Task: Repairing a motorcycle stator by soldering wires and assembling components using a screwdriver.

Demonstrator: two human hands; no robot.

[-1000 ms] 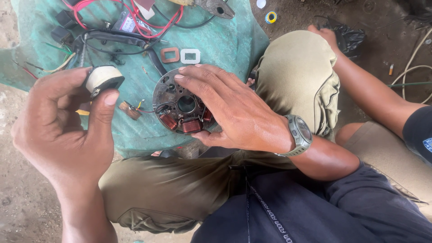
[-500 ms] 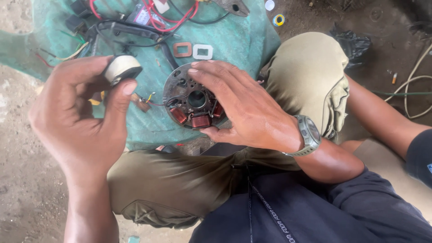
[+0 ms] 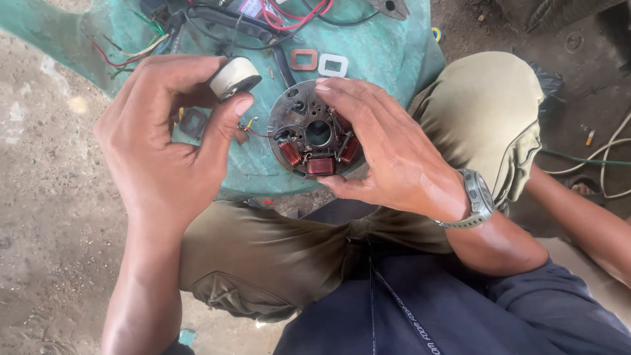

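Note:
My left hand (image 3: 167, 141) pinches a small white tape-wrapped coil (image 3: 234, 77) between thumb and fingers, held above the green cloth. Thin red and yellow wires (image 3: 253, 129) run from it toward a round dark metal stator plate (image 3: 314, 128) with copper-wound coils on its lower edge. My right hand (image 3: 388, 148), a grey watch on its wrist, grips that plate by its right side and bottom, fingers over the top rim. The plate is held just above my knees.
A green cloth (image 3: 388, 49) covers the ground ahead, carrying black, red and yellow wires (image 3: 263, 16), an orange and a white rectangular frame (image 3: 319, 62), and a dark frame (image 3: 192, 123). Dirt floor lies left. Another person's arm (image 3: 585, 217) reaches in at right.
The view has shifted, so both hands sit lower and further right in frame. The left hand has brought the white coil nearer to the stator plate, which the right hand keeps gripping.

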